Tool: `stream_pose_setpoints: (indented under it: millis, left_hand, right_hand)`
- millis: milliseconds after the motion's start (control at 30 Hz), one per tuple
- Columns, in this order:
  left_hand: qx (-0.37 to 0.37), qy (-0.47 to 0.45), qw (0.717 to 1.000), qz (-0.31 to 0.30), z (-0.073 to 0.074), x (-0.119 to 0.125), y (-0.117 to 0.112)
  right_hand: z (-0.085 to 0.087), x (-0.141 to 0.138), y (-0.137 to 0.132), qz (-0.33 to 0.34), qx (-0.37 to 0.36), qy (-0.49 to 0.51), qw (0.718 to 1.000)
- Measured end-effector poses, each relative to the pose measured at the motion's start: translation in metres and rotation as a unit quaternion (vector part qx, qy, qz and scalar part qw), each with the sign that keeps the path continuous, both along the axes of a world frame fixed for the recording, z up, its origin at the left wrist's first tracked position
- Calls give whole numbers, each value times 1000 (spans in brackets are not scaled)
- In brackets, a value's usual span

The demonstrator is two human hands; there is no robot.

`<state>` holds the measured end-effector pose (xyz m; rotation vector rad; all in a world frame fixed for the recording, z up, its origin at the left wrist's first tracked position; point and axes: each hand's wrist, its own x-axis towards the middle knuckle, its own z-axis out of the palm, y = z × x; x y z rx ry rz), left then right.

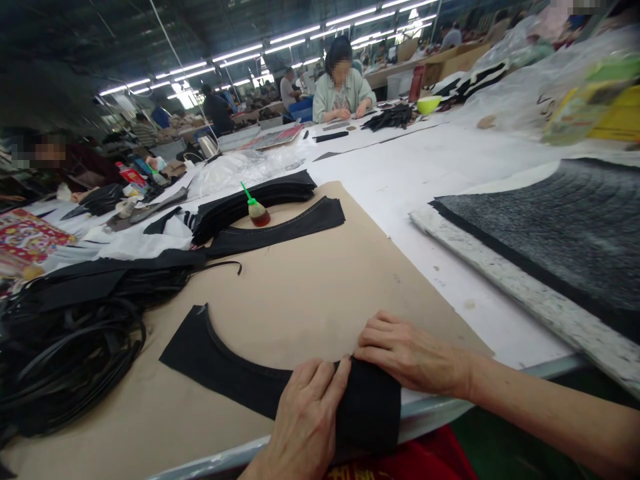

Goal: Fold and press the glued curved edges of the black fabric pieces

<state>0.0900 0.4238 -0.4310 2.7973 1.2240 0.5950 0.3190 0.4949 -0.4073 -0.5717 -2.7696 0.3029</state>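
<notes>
A curved black piece of fabric or leather [230,360] lies on brown paper at the front edge of the table, its right end hanging slightly over the rim. My left hand [307,417] rests across it, fingers together and pressed on its inner curved edge. Right beside those fingertips, my right hand [407,353] grips the same edge with bent fingers; its thumb is mostly hidden. A narrow folded strip runs along the curve to the left of my hands.
Left lies a heap of black strips [75,360]. Behind are stacked curved black pieces [260,193] and a green-tipped glue bottle [259,212]. To the right, a dark textured sheet [560,227] sits on a speckled board [480,280]. A co-worker [343,87] sits across the table.
</notes>
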Motion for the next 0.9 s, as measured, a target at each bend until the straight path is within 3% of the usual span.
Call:
stream_pose_setpoints:
  millis: [433, 667, 900]
  left_hand:
    - [-23, 13, 999, 24, -1, 5, 2]
    - [-21, 42, 999, 28, 2, 8, 2]
    - [27, 69, 997, -10, -2, 5, 5]
  right_hand:
    - [7, 3, -3, -46, -25, -42, 998]
    - [2, 5, 0, -26, -23, -20, 999]
    - [-1, 16, -2, -19, -4, -12, 1000]
